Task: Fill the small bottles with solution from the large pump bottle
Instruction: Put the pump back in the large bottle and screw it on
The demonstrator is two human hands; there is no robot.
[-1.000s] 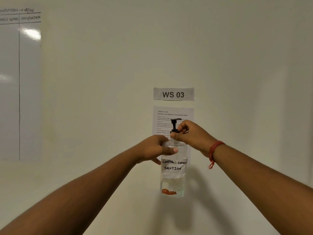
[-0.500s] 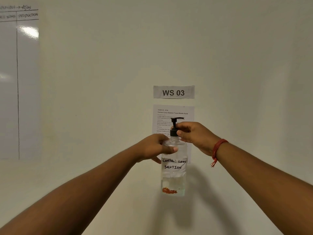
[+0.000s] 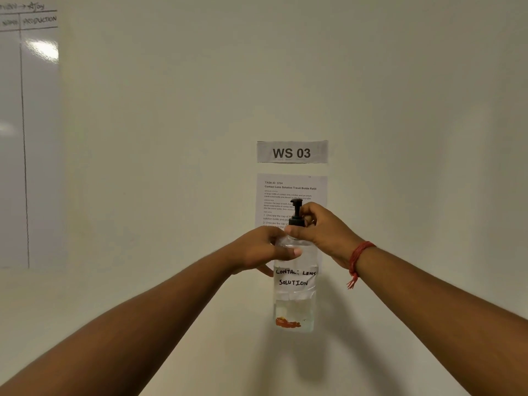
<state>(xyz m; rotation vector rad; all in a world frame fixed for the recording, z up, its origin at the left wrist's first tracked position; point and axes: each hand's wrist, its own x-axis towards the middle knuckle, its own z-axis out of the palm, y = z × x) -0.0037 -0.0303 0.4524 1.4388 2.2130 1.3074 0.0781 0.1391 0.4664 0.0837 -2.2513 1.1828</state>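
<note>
A clear large pump bottle (image 3: 294,298) with a handwritten label "Contact lens solution" stands upright on the white table near the wall. Its black pump head (image 3: 296,212) points up. My left hand (image 3: 264,250) grips the bottle's shoulder from the left, thumb across the front. My right hand (image 3: 320,227), with a red thread at the wrist, pinches the black collar of the pump from the right. No small bottles are in view.
A "WS 03" sign (image 3: 292,152) and a printed instruction sheet (image 3: 291,192) hang on the wall right behind the bottle. A whiteboard (image 3: 28,138) hangs at the far left. The white table (image 3: 200,324) spreads around the bottle.
My right hand's fingers have shifted round the pump collar and the pump's nozzle has turned away. The bottle and my left hand have stayed in place.
</note>
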